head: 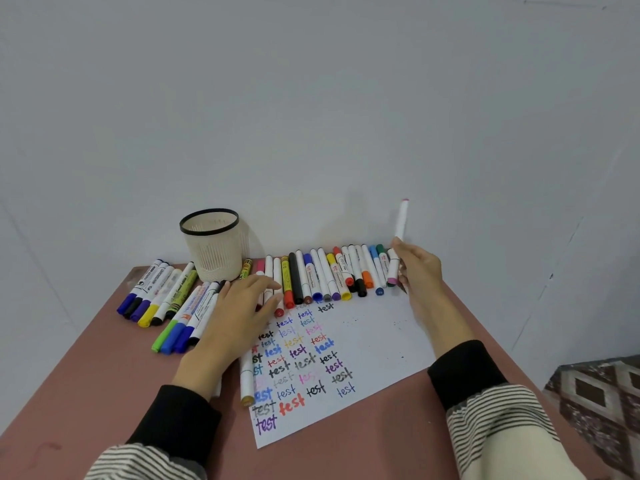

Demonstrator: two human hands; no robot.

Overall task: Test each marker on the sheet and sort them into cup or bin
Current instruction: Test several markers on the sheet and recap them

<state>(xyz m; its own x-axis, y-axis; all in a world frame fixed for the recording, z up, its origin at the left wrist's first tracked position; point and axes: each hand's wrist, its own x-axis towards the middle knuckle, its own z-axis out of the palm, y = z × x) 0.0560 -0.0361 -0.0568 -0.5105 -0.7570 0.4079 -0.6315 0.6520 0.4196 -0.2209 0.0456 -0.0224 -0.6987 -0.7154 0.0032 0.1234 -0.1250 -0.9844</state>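
head view: right hand point(417, 271) gripping white marker point(401, 220), fingers curling round lower barrel, pink-tipped end pointing up above fingers. left hand point(242, 306) lying flat, fingers straight and slightly apart, fingertips touching row of markers point(325, 275) at top edge of sheet point(374, 341). sheet carrying coloured "test" words, lying between both hands. cup point(212, 244) standing beyond left fingertips. second marker group point(166, 299) lying left of left hand. bin: cannot tell.

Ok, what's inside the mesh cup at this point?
The mesh cup shows only its bare inner wall near the rim; no marker sticks out above it. Its bottom is hidden by the near wall, so something short lying there cannot be ruled out.
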